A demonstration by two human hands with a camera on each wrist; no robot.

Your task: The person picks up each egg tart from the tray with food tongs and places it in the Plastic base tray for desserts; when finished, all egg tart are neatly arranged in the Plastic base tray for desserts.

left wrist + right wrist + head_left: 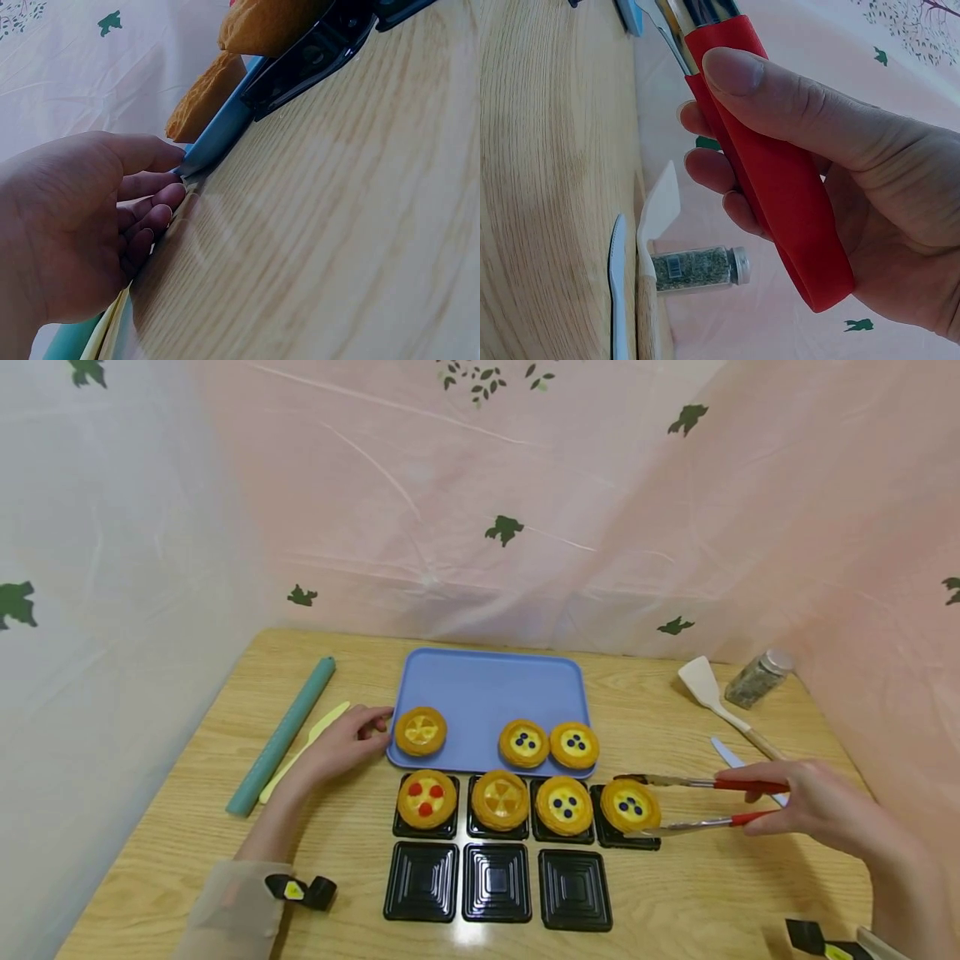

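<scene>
My right hand point(813, 802) grips red-handled tongs point(772, 180). The tong arms stand apart on either side of a blueberry tart point(630, 806), which sits on the rightmost black square tray point(611, 837); whether both tips touch it I cannot tell. To its left, a blueberry tart point(564, 805), a fruit-wedge tart point(500, 800) and a red-berry tart point(427, 799) each rest on a black tray. With thumb and fingers, my left hand point(75, 217) pinches the left edge of the blue tray point(480, 689). That tray bears a fruit-wedge tart point(421, 732) and two blueberry tarts point(523, 743).
Three more black square trays point(497, 882) form the front row. Left of my left arm lie a teal rolling pin point(281, 739) and a yellow knife point(318, 727). At the right are a white spatula point(701, 682), a pale blue knife point(617, 270) and a herb jar point(759, 678).
</scene>
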